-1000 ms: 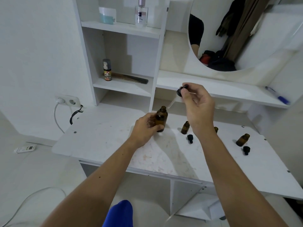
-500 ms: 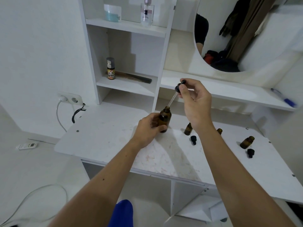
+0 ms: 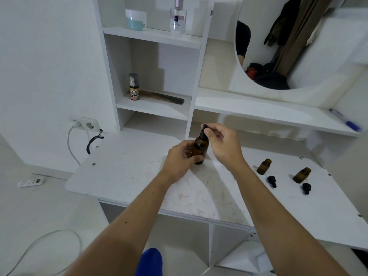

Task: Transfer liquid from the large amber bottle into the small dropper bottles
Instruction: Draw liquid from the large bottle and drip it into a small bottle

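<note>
**Now the dropper is seated in the large amber bottle**

Evidently the large amber bottle (image 3: 201, 148) is kept upright on the white tabletop (image 3: 123, 168) so that nothing is spilled while its neck is worked. It is gripped round the body by the left hand (image 3: 180, 158), fingers curled about the glass, apparently to steady it against tipping. The black dropper cap (image 3: 204, 130) is pinched at the bulb by the thumb and fingertips of the right hand (image 3: 224, 145), directly over the neck; the glass stem cannot be seen, so it is judged to be down inside the bottle, probably for liquid to be drawn up.

Two small dropper bottles (image 3: 264, 166) (image 3: 301, 175) are stood open to the right, well apart from the large one, each with its own black cap (image 3: 271, 181) (image 3: 306, 188) laid just in front. That arrangement is read as readiness for filling: mouths are left clear and caps kept near. Whether either small bottle holds liquid cannot be told.
</note>
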The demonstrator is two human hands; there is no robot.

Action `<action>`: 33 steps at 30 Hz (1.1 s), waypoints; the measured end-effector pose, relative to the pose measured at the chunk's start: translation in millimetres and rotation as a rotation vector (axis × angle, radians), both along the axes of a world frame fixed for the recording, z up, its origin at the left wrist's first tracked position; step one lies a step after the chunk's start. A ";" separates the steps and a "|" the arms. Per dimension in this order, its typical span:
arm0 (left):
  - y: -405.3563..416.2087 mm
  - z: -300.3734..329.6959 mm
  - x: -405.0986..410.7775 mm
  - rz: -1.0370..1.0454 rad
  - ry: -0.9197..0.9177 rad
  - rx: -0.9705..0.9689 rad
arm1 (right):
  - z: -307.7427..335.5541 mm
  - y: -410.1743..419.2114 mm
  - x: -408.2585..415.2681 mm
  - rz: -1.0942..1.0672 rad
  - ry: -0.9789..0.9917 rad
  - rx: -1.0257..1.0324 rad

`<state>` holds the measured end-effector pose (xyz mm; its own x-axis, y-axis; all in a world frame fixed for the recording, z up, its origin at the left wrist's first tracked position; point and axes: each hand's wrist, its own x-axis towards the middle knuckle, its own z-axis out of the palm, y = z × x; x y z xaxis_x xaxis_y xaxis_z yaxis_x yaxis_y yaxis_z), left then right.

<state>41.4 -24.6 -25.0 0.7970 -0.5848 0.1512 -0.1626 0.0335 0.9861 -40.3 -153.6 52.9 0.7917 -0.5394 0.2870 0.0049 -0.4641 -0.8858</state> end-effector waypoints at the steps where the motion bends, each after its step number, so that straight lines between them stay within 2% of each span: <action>1: 0.1 0.0 0.2 -0.003 0.000 -0.001 | -2.2 -0.2 -0.4 0.003 -0.004 -0.003; 7: 0.1 -0.8 0.6 -0.017 -0.008 0.012 | -5.4 -2.8 -1.4 0.008 0.000 -0.007; 14: -1.1 -0.8 1.1 -0.012 0.001 0.016 | -0.3 0.5 1.0 -0.035 -0.070 0.129; 28: -0.8 -0.1 1.5 -0.018 -0.015 0.035 | 0.1 2.8 1.9 -0.033 -0.094 0.156; 33: 0.0 -2.1 0.4 -0.007 -0.051 0.044 | 8.2 -0.6 -1.9 -0.011 -0.100 0.227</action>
